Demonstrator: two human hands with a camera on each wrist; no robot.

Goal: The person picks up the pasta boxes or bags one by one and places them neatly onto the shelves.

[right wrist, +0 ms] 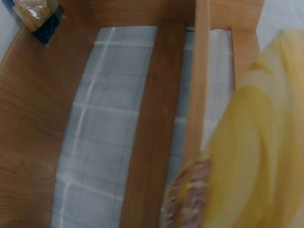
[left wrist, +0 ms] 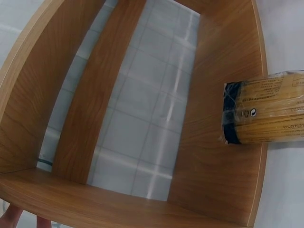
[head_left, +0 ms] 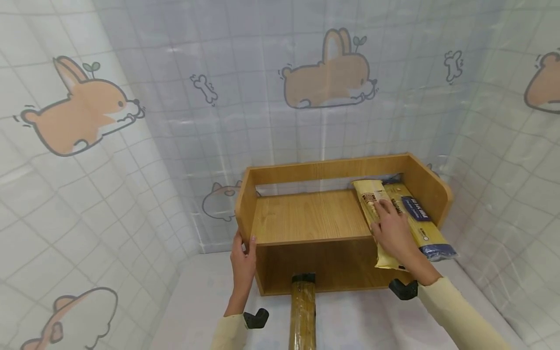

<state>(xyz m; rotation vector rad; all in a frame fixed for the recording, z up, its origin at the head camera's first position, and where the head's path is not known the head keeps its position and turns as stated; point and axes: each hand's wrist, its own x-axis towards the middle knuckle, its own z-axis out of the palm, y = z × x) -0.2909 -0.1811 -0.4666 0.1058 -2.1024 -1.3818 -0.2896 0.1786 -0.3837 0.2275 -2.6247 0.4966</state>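
A two-tier wooden shelf (head_left: 312, 216) stands against the far wall. My left hand (head_left: 243, 257) grips the lower edge of its left side panel, and two fingertips (left wrist: 42, 222) show beyond that panel in the left wrist view. On the right of the upper tier, my right hand (head_left: 391, 231) holds a yellow noodle packet (head_left: 368, 187), its thumb by the packet's left edge; the packet's near end sticks out past the tier's front. In the right wrist view the packet (right wrist: 256, 156) is blurred and hides the fingers. Beside it lies a yellow-and-blue noodle packet (head_left: 430, 233) against the right panel.
A clear-wrapped bundle of dried noodles (head_left: 303, 311) lies in front, its dark end reaching over the lower tier's front edge. The white table (head_left: 197, 291) stretches before the shelf. Walls covered in cartoon dog sheeting (head_left: 245, 126) stand close behind and on both sides.
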